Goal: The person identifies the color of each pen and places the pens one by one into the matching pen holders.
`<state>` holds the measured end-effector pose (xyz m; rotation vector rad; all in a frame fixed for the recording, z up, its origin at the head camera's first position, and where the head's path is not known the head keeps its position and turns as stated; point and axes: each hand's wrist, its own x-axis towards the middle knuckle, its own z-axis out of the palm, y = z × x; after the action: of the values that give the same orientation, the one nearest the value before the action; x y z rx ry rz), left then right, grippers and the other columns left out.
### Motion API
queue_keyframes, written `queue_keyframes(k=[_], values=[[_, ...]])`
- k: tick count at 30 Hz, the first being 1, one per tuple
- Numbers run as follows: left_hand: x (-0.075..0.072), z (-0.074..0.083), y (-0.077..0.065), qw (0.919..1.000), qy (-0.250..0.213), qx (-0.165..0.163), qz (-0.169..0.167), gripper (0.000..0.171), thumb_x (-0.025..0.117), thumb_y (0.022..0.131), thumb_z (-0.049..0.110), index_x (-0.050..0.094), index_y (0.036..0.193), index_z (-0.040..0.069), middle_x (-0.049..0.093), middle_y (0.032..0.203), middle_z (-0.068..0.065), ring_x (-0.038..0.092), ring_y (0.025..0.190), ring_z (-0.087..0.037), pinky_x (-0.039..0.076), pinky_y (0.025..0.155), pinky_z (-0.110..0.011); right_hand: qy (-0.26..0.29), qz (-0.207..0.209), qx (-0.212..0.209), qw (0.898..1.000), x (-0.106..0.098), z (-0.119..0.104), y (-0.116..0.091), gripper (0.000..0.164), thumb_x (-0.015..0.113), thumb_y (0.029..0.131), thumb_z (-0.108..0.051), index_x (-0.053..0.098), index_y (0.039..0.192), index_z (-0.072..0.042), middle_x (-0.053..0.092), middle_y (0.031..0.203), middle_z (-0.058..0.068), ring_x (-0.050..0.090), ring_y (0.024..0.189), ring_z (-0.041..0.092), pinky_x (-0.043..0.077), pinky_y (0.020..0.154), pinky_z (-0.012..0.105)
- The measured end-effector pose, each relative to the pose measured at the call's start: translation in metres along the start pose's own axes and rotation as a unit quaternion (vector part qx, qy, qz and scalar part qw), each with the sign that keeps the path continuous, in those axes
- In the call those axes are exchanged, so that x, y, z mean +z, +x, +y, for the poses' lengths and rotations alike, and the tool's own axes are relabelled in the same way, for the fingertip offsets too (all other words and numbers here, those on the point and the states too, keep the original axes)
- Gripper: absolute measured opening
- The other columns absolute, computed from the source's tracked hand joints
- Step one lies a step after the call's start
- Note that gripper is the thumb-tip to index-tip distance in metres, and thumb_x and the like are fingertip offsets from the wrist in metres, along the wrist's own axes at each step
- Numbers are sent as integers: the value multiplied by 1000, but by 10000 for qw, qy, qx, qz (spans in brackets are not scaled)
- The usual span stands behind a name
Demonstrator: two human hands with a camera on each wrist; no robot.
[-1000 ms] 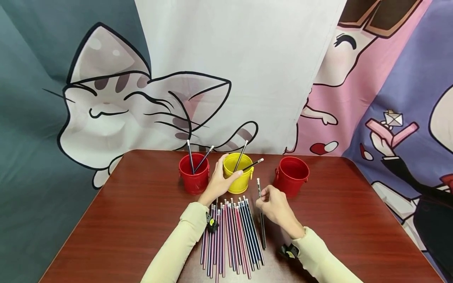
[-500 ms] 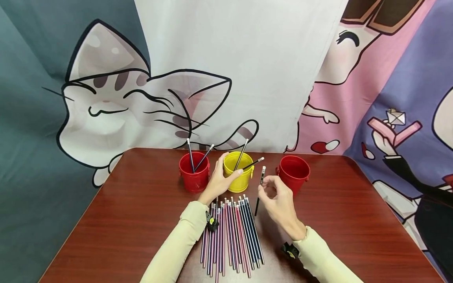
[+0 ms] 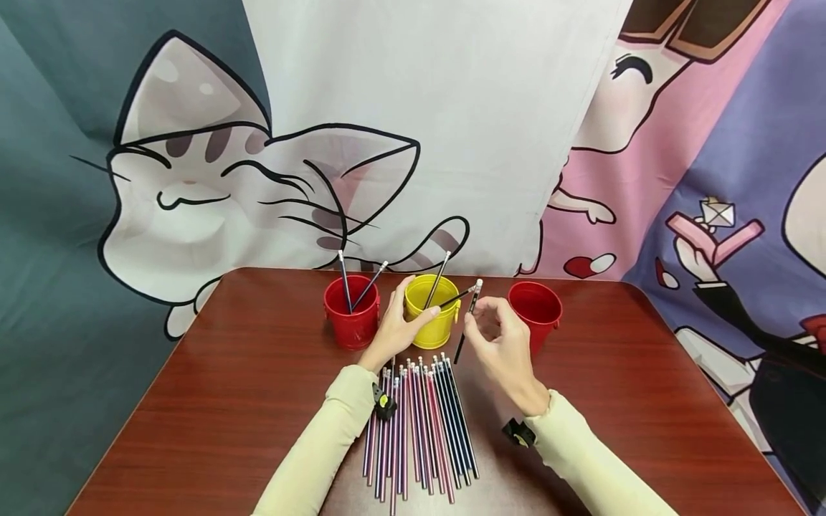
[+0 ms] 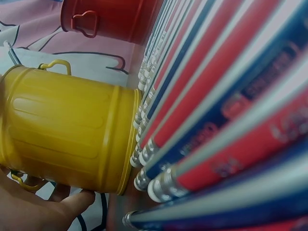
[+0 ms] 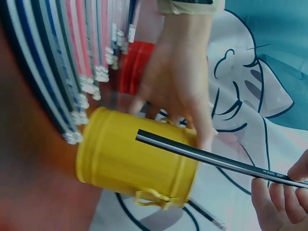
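A black pencil (image 3: 460, 347) with a white eraser end is pinched near its top by my right hand (image 3: 505, 344), just right of the yellow bucket (image 3: 439, 335). In the right wrist view the black pencil (image 5: 211, 158) slants across the bucket, its plain end downward over the wall. My left hand (image 3: 395, 333) grips the bucket from its left, with the thumb at the front rim. Two dark pencils lean inside that bucket. The left wrist view shows the bucket (image 4: 62, 127) close up, with the fingers at its handle side.
A row of several pencils (image 3: 413, 430), pink, purple and dark blue, lies in front of the yellow bucket, erasers away from me. To the left stands a red bucket (image 3: 353, 331) with two pencils. Another red bucket (image 3: 540, 331) stands at the right. Everything rests on a brown table (image 3: 226, 401).
My right hand has lifted the black pencil from the table beside the row and brought it up and left toward the yellow bucket. My left hand stays on the bucket.
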<state>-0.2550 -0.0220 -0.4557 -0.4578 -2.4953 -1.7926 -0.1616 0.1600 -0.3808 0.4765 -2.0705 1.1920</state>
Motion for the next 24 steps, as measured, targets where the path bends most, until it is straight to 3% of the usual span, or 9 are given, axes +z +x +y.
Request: queue_keyframes(k=[5, 13, 24], values=[[-2, -2, 0, 10000, 63, 11, 15, 76, 62, 74, 62, 19, 136, 51, 32, 139, 4, 35, 126, -17, 27, 103, -53, 145, 193, -248, 9994, 8, -5, 19, 19, 66, 80, -6, 56, 96, -2, 59, 83, 2, 58, 65, 11, 49, 56, 17], [-1, 2, 2, 9999, 130, 69, 42, 75, 61, 75, 62, 20, 136, 49, 35, 135, 4, 39, 121, -15, 30, 104, -48, 465, 560, -482, 9962, 24, -9, 52, 16, 63, 82, -6, 56, 94, 2, 60, 84, 6, 61, 68, 14, 53, 60, 24], [-3, -1, 1, 9999, 121, 96, 16, 76, 60, 76, 61, 21, 139, 45, 35, 136, 4, 38, 123, -16, 29, 104, -50, 461, 722, -587, 9946, 34, -4, 76, 14, 61, 81, 1, 56, 93, 5, 60, 84, 11, 63, 67, 19, 54, 58, 25]])
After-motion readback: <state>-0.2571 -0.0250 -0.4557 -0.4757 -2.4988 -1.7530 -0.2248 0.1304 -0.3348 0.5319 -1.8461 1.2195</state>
